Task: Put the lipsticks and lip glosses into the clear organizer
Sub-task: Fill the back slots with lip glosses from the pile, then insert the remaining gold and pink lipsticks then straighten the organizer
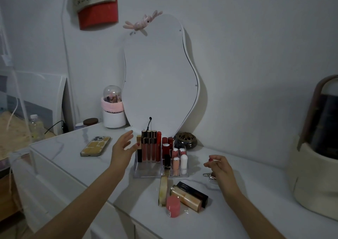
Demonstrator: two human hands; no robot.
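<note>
**Organizer partly filled; four items loose on the bench**

The clear organizer [146,173] stands at the centre of the frame on the white bench [73,165], in front of a wavy-edged mirror [159,74]. Its rear compartments hold upright lip glosses [149,147] with gold-and-dark caps and darker red tubes [167,145]. Its right-hand cells hold shorter lipsticks [176,163], one of them white [184,163].

Below the organizer, lower centre of the frame, four items lie or stand loose: a pale gold tube [163,190], a gold lipstick [184,198], a black lipstick [194,193] and an upright pink-capped tube [173,206].

The left hand [121,148] is left of the organizer, fingers spread and straight, fingertips at a tube on the organizer's left edge; whether they touch it cannot be told. The right hand [219,167] hovers right of the organizer, fingers loosely curled, holding nothing.

A phone [96,146] lies at centre left. A dark round burner [186,140] sits just right of the mirror's foot. A metal clip [208,175] lies under the right hand.
</note>
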